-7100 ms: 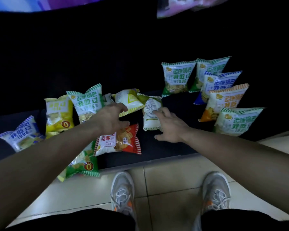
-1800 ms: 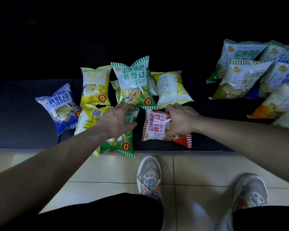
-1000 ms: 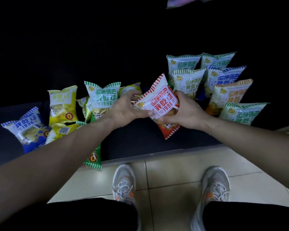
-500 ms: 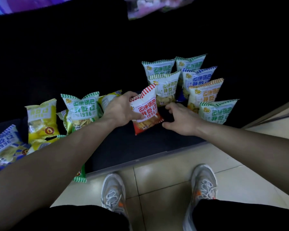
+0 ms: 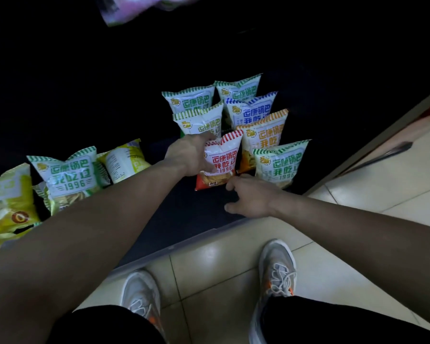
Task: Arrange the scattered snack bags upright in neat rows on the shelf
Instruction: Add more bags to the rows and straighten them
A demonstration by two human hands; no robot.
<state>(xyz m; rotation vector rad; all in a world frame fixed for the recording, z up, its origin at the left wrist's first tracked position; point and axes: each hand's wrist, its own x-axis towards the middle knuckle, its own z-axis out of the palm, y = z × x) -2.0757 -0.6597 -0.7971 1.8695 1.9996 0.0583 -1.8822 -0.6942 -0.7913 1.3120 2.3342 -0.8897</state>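
Nearly upright red bag (image 5: 223, 160) (top seam up) in left hand (image 5: 190, 157)

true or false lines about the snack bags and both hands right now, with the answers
1. The left hand grips the red-striped foil snack bag. True.
2. That bag lies flat on the floor tiles. False: it stands upright on the dark shelf.
3. The orange-striped snack bag stands behind the front green-striped snack bag in the right-hand row. True.
4. The right hand holds a yellow bag. False: it holds nothing, its fingers relaxed by the red-striped bag's lower corner.
5. Every bag stands in the rows. False: the yellow snack bag and others lie scattered at the left.
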